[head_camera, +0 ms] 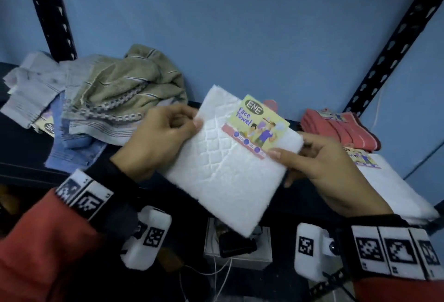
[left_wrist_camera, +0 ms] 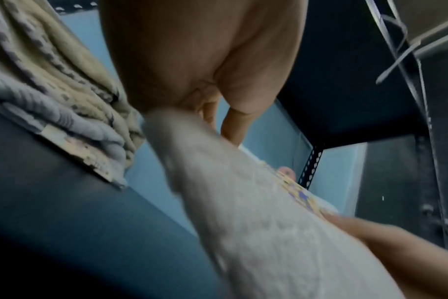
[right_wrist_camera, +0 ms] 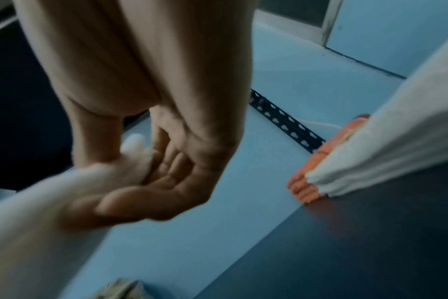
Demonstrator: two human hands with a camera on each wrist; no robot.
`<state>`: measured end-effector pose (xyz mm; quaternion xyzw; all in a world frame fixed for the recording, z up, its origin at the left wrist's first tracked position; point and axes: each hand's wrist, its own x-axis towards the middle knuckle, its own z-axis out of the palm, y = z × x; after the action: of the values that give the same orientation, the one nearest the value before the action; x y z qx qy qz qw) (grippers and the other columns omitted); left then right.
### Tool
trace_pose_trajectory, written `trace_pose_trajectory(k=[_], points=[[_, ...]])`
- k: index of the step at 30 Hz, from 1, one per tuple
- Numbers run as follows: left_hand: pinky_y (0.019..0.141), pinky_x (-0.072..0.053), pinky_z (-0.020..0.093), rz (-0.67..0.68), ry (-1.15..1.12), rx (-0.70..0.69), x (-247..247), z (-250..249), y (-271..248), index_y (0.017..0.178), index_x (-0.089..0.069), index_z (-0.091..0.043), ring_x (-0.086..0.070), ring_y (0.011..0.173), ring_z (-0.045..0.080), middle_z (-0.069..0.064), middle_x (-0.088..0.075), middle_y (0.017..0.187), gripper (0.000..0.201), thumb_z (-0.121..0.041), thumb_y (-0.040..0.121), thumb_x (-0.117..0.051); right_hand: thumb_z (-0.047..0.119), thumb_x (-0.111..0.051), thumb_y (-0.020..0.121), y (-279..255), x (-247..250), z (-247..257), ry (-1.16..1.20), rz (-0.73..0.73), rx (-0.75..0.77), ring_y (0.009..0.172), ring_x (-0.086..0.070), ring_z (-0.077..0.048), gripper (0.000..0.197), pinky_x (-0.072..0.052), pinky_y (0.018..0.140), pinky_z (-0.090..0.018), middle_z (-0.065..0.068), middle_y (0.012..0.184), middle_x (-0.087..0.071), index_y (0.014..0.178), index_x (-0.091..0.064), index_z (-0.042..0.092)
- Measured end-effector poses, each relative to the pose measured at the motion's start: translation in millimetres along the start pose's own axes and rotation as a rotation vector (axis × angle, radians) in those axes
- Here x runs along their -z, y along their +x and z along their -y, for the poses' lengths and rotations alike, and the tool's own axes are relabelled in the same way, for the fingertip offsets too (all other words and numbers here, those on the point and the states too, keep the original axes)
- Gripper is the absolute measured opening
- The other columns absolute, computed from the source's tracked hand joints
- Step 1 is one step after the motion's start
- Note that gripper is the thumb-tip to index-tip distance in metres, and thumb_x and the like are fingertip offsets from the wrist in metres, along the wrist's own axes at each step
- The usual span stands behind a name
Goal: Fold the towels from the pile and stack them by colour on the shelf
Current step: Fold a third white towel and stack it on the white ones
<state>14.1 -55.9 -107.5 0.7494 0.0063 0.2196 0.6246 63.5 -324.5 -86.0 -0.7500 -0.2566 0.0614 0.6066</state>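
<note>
A folded white quilted towel (head_camera: 230, 167) with a yellow "face towel" card (head_camera: 258, 126) hangs tilted in the air above the dark shelf (head_camera: 24, 152). My left hand (head_camera: 163, 136) pinches its left edge between thumb and fingers. My right hand (head_camera: 319, 165) pinches its right corner, thumb on top and fingers beneath. In the left wrist view the white towel (left_wrist_camera: 269, 232) runs blurred under my left hand (left_wrist_camera: 207, 101). In the right wrist view my right hand (right_wrist_camera: 146, 178) grips the towel (right_wrist_camera: 51, 212). The unfolded pile (head_camera: 101, 100) of olive, grey and blue towels lies at the left.
A stack of folded red towels (head_camera: 341, 128) sits at the right rear of the shelf, and a stack of white towels (head_camera: 394, 186) with a card on top lies in front of it. Black perforated uprights (head_camera: 394, 44) frame the shelf against a blue wall.
</note>
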Motion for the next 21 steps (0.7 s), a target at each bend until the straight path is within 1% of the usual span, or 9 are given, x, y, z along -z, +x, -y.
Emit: trace_pose_trajectory(k=[2, 3, 6, 8, 11, 13, 15, 17, 21], points=[[0.059, -0.039, 0.024, 0.025, 0.082, 0.107, -10, 18, -2, 0.102, -0.064, -0.014, -0.053, 0.06, 0.01, -0.005, -0.066, 0.064, 0.014, -0.015, 0.092, -0.073, 0.008, -0.074, 0.086, 7, -2, -14, 0.075, -0.143, -0.057, 0.07, -0.065, -0.027, 0.018, -0.052, 0.048, -0.032, -0.013, 0.092, -0.078, 0.103, -0.071, 0.003], [0.058, -0.042, 0.024, 0.031, 0.145, 0.125, -15, 25, -3, 0.112, -0.058, -0.015, -0.054, 0.056, 0.007, -0.008, -0.067, 0.065, 0.026, -0.014, 0.091, -0.073, 0.007, -0.074, 0.087, 10, -4, -21, 0.08, -0.229, -0.074, 0.073, -0.069, -0.027, 0.017, -0.055, 0.053, -0.033, -0.012, 0.09, -0.078, 0.103, -0.068, 0.003], [0.076, -0.05, 0.029, 0.062, 0.383, 0.086, -27, 34, -6, 0.135, -0.04, -0.02, -0.066, 0.076, 0.01, -0.005, -0.072, 0.084, 0.058, -0.019, 0.088, -0.075, 0.002, -0.074, 0.087, 19, -7, -41, -0.068, -0.431, -0.13, 0.08, -0.072, -0.026, 0.02, -0.057, 0.074, -0.039, -0.009, 0.083, -0.076, 0.103, -0.064, 0.009], [0.085, -0.049, 0.031, 0.086, 0.54, 0.05, -38, 35, -9, 0.14, -0.036, -0.019, -0.065, 0.094, 0.017, 0.0, -0.07, 0.101, 0.061, -0.023, 0.09, -0.07, 0.001, -0.068, 0.088, 20, -11, -46, -0.288, -0.473, -0.154, 0.09, -0.069, -0.027, 0.028, -0.056, 0.085, -0.042, -0.009, 0.099, -0.073, 0.113, -0.061, 0.013], [0.107, -0.038, 0.042, 0.103, 0.795, -0.057, -58, 41, -9, 0.145, -0.038, -0.012, -0.049, 0.127, 0.033, 0.011, -0.053, 0.139, 0.057, -0.04, 0.098, -0.051, 0.009, -0.06, 0.094, 14, -36, -39, -0.7, -0.399, -0.011, 0.116, -0.058, -0.033, 0.038, -0.044, 0.102, -0.04, -0.012, 0.127, -0.061, 0.132, -0.056, 0.01], [0.113, -0.034, 0.046, 0.174, 0.844, -0.078, -72, 49, -7, 0.142, -0.044, -0.008, -0.04, 0.139, 0.033, 0.011, -0.047, 0.146, 0.068, -0.053, 0.096, -0.026, 0.021, -0.049, 0.099, 12, -58, -43, -0.833, -0.26, 0.079, 0.125, -0.052, -0.032, 0.038, -0.037, 0.105, -0.037, -0.013, 0.134, -0.058, 0.133, -0.055, 0.007], [0.121, -0.025, 0.045, 0.255, 0.905, -0.051, -82, 54, -7, 0.148, -0.038, -0.008, -0.025, 0.151, 0.028, 0.009, -0.036, 0.157, 0.072, -0.052, 0.096, -0.015, 0.032, -0.028, 0.103, 14, -71, -58, -0.992, -0.057, 0.018, 0.144, -0.036, -0.026, 0.05, -0.025, 0.117, -0.037, -0.01, 0.153, -0.045, 0.146, -0.044, 0.009], [0.126, -0.008, 0.044, 0.314, 0.973, 0.036, -85, 56, -8, 0.159, -0.02, -0.012, -0.004, 0.157, 0.019, 0.003, -0.014, 0.169, 0.061, -0.043, 0.106, -0.019, 0.038, -0.02, 0.107, 21, -66, -70, -1.084, 0.059, -0.099, 0.155, -0.01, -0.015, 0.056, -0.007, 0.125, -0.038, 0.0, 0.167, -0.019, 0.158, -0.024, 0.015], [0.127, 0.005, 0.043, 0.353, 0.98, 0.11, -80, 51, -11, 0.162, -0.001, -0.015, 0.012, 0.155, 0.01, -0.003, 0.005, 0.171, 0.064, -0.044, 0.108, -0.017, 0.04, -0.019, 0.108, 34, -37, -81, -1.002, 0.065, -0.265, 0.156, 0.0, -0.016, 0.058, -0.002, 0.125, -0.045, 0.003, 0.169, -0.007, 0.161, -0.012, 0.017]])
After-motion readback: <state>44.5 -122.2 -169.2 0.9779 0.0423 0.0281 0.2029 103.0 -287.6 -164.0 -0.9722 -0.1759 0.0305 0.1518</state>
